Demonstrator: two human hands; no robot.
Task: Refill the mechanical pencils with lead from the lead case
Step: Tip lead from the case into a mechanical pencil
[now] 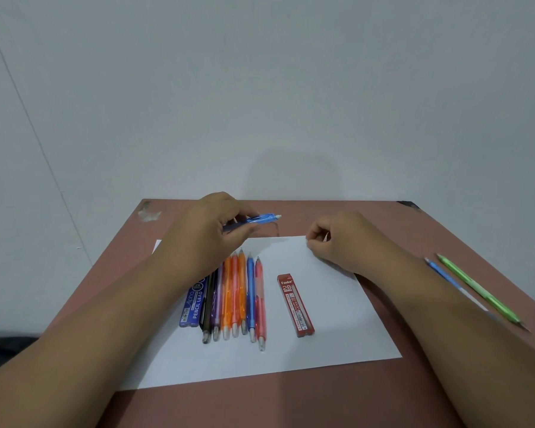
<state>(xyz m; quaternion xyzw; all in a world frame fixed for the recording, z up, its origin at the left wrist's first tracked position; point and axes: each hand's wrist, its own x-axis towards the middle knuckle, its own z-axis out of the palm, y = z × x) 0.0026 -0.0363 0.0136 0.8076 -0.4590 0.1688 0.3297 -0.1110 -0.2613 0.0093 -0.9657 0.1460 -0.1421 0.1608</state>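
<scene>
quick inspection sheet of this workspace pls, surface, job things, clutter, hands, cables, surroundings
surface: reddish table with a white paper sheet on it
job's things: row of pencils between blue lead case and red lead case, all on the sheet
clutter: green pencil and light blue pencil off the sheet, right
hands: left hand holds a blue pencil; right hand fingers pinched, contents too small to tell
cables: nothing seen
surroundings: plain pale wall

Plain pale grey-white wall behind, with a thin seam running diagonally at left. Reddish-brown table pushed against it, scuffed white at the far-left corner, dark chip at far right. Soft, even light.
</scene>
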